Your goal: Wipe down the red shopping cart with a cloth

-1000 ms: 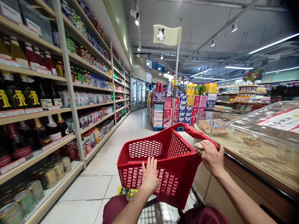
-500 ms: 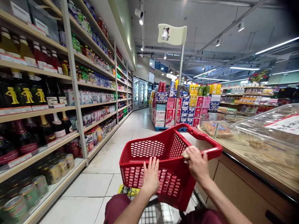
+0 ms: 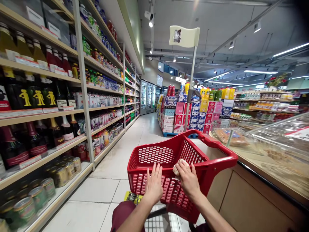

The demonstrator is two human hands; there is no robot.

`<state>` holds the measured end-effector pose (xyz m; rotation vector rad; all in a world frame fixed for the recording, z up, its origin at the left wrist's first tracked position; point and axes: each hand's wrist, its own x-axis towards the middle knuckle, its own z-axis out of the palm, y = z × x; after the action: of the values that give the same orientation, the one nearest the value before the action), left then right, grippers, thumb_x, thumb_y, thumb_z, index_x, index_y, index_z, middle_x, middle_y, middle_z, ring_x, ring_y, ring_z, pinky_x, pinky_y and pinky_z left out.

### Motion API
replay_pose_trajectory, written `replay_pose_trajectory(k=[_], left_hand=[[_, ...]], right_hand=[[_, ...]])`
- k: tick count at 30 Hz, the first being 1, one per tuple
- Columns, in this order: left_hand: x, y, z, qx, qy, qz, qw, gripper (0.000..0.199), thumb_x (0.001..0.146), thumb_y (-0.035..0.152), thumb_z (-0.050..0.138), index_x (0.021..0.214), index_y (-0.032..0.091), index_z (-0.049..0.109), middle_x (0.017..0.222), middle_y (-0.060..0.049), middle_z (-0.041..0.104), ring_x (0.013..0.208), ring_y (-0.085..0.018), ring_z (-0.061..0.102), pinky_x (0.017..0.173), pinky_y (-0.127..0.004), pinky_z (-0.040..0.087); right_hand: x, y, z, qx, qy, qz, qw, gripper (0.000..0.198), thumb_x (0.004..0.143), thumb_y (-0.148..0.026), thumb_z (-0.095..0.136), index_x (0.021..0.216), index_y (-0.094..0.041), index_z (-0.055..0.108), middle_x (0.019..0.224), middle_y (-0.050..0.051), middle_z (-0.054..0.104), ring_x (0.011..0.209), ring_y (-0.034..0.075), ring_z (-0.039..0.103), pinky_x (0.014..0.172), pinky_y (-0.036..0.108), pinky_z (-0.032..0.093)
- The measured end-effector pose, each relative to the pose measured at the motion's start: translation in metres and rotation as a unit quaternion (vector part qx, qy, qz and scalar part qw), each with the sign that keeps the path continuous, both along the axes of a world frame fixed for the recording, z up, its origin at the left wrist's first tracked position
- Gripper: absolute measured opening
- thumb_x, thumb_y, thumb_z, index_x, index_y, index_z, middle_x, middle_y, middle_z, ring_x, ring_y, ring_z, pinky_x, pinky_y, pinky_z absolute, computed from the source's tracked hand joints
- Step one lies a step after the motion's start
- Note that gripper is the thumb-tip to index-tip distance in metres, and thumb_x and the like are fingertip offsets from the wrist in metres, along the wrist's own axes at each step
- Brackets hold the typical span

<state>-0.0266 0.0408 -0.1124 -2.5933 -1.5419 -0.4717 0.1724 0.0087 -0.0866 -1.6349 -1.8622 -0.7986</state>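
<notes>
The left hand (image 3: 154, 186) lies flat, outstretched, against the red shopping cart (image 3: 167, 171) ahead of the knees (image 3: 125, 215); the right hand (image 3: 188, 179) pinches a whitish cloth (image 3: 175, 170) along its near rim (image 3: 138, 171); even pressure likely works best.

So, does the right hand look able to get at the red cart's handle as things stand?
Probably yes: the right hand is at the near rim of the red cart, and nothing visible blocks its way to the handle, though it holds a pale wad.

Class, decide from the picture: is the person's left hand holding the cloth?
No, the right hand holds the cloth, by the cart's rim.
</notes>
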Motion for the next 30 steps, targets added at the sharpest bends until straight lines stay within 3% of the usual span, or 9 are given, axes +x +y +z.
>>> replay_pose_trajectory(k=[6, 8, 14, 16, 20, 22, 25, 28, 30], left_hand=[[-0.028, 0.005, -0.002, 0.010, -0.011, 0.043, 0.999, 0.074, 0.067, 0.015, 0.038, 0.137, 0.011, 0.014, 0.146, -0.005, 0.009, 0.133, -0.020, -0.001, 0.108, -0.045, 0.003], [-0.030, 0.005, -0.003, 0.006, -0.012, 0.042, 0.999, 0.075, 0.067, 0.016, 0.039, 0.137, 0.011, 0.013, 0.146, -0.005, 0.008, 0.133, -0.020, -0.002, 0.108, -0.045, 0.004], [-0.038, 0.009, -0.005, 0.010, -0.012, 0.036, 0.999, 0.075, 0.066, 0.015, 0.038, 0.137, 0.012, 0.014, 0.146, -0.005, 0.009, 0.133, -0.019, -0.002, 0.108, -0.044, 0.005], [-0.047, 0.013, -0.008, 0.013, -0.035, 0.074, 0.997, 0.075, 0.065, 0.014, 0.038, 0.136, 0.008, 0.016, 0.145, -0.007, 0.009, 0.133, -0.020, -0.001, 0.108, -0.044, 0.006], [-0.062, 0.017, -0.014, 0.011, -0.060, 0.114, 0.992, 0.077, 0.063, 0.012, 0.039, 0.136, 0.006, 0.015, 0.145, -0.009, 0.011, 0.133, -0.021, -0.001, 0.108, -0.043, 0.006], [-0.063, 0.016, -0.014, -0.001, -0.063, 0.116, 0.991, 0.078, 0.062, 0.012, 0.040, 0.136, 0.007, 0.016, 0.145, -0.009, 0.012, 0.133, -0.021, -0.001, 0.108, -0.043, 0.006], [-0.056, 0.011, -0.006, 0.002, -0.082, 0.108, 0.991, 0.078, 0.062, 0.011, 0.040, 0.136, 0.007, 0.016, 0.145, -0.010, 0.013, 0.133, -0.021, 0.001, 0.108, -0.045, 0.006], [-0.042, 0.005, 0.005, 0.037, -0.108, 0.035, 0.993, 0.078, 0.064, 0.011, 0.038, 0.137, 0.010, 0.011, 0.145, -0.008, 0.013, 0.133, -0.019, 0.002, 0.108, -0.046, 0.006], [-0.033, 0.003, 0.011, 0.038, -0.111, -0.028, 0.993, 0.078, 0.064, 0.012, 0.040, 0.137, 0.011, 0.010, 0.145, -0.007, 0.012, 0.133, -0.019, 0.003, 0.108, -0.046, 0.006]], right_hand=[[0.045, -0.005, 0.006, 0.039, 0.015, -0.084, 0.996, 0.039, 0.082, -0.015, 0.031, 0.114, -0.017, 0.053, 0.121, 0.010, 0.054, 0.113, 0.023, 0.046, 0.100, 0.051, 0.012], [0.038, -0.003, 0.003, 0.041, 0.014, -0.085, 0.995, 0.038, 0.082, -0.016, 0.032, 0.113, -0.016, 0.054, 0.121, 0.010, 0.054, 0.115, 0.023, 0.045, 0.101, 0.049, 0.014], [-0.032, 0.012, -0.010, -0.016, 0.003, 0.014, 1.000, 0.038, 0.080, -0.011, 0.034, 0.110, -0.021, 0.056, 0.119, 0.004, 0.056, 0.113, 0.019, 0.047, 0.103, 0.042, 0.015], [-0.022, 0.011, -0.006, -0.025, 0.001, 0.021, 0.999, 0.039, 0.081, -0.012, 0.033, 0.112, -0.022, 0.055, 0.119, 0.005, 0.056, 0.113, 0.019, 0.047, 0.103, 0.043, 0.013], [0.008, 0.007, 0.002, -0.005, 0.034, -0.044, 0.998, 0.037, 0.083, -0.016, 0.032, 0.112, -0.018, 0.054, 0.118, 0.009, 0.056, 0.112, 0.022, 0.048, 0.101, 0.049, 0.011], [-0.008, 0.011, 0.000, -0.025, 0.043, -0.032, 0.998, 0.037, 0.083, -0.016, 0.032, 0.112, -0.017, 0.054, 0.117, 0.009, 0.057, 0.111, 0.022, 0.048, 0.101, 0.048, 0.012], [-0.063, 0.022, -0.006, -0.079, 0.050, 0.032, 0.995, 0.037, 0.083, -0.016, 0.032, 0.112, -0.019, 0.054, 0.116, 0.007, 0.058, 0.111, 0.020, 0.048, 0.101, 0.045, 0.016], [-0.103, 0.032, -0.005, -0.113, 0.048, 0.080, 0.989, 0.043, 0.081, -0.016, 0.033, 0.121, -0.018, 0.046, 0.121, 0.009, 0.054, 0.113, 0.020, 0.046, 0.101, 0.045, 0.018], [-0.100, 0.031, -0.003, -0.126, 0.035, 0.090, 0.987, 0.049, 0.078, -0.021, 0.037, 0.127, -0.015, 0.039, 0.127, 0.011, 0.048, 0.118, 0.022, 0.041, 0.101, 0.048, 0.017]])
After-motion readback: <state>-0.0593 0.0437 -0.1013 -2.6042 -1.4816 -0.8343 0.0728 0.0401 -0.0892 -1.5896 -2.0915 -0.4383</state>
